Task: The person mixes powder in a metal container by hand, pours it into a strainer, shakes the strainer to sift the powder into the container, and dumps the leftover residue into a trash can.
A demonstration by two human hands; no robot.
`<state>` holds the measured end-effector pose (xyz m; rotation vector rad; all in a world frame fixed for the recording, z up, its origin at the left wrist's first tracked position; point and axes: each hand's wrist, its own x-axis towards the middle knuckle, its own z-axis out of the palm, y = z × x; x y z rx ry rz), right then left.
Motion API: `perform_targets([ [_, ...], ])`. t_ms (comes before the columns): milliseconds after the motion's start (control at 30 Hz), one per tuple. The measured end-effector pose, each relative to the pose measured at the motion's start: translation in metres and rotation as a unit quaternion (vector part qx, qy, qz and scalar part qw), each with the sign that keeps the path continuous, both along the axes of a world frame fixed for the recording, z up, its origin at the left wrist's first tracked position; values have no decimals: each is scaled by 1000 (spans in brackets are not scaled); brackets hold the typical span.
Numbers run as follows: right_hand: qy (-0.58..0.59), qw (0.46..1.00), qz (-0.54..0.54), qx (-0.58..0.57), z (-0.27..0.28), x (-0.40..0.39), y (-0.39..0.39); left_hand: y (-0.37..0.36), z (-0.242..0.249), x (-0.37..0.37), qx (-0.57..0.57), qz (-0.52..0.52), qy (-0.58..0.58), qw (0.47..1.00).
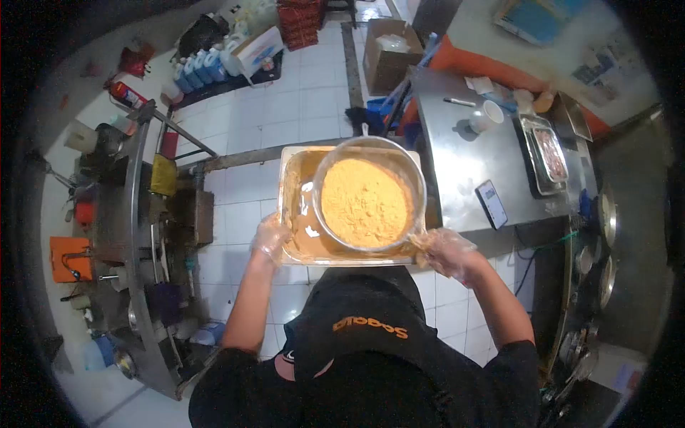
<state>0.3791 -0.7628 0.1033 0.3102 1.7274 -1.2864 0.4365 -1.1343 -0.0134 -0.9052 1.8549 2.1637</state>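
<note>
Head view, gloved left hand (272,237) clamped on left edge of metal tray (335,261), gloved right hand (446,252) clamped near its right corner, round pan (424,181) of yellow-orange powder (365,203) over tray's right part, phone (491,204) on steel table (453,160) at right.

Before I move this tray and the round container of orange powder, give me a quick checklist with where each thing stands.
1. Left hand on the tray: ok, at its left side.
2. Right hand grip: cannot tell whether it holds the tray, the round container or both.
3. Orange powder inside the container's rim: ok.
4. Container centred over the tray: not ok, it sits to the right and overlaps the far rim.
5. Phone away from the edge of the steel table: not ok, it lies close to it.
</note>
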Motion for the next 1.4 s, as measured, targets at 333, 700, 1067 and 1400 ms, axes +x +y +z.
perform_targets([
  [333,165,953,194,162,34,17,27,34,54,-27,-3,-118,-58,991],
  [700,-23,999,30,-8,54,47,87,63,68,-32,-22,-208,-56,976],
  [1067,-82,991,-102,8,70,102,220,199,85,-38,-37,-271,-90,958],
  [1400,-73,981,-158,84,77,173,447,443,72,-39,31,-283,-18,959],
])
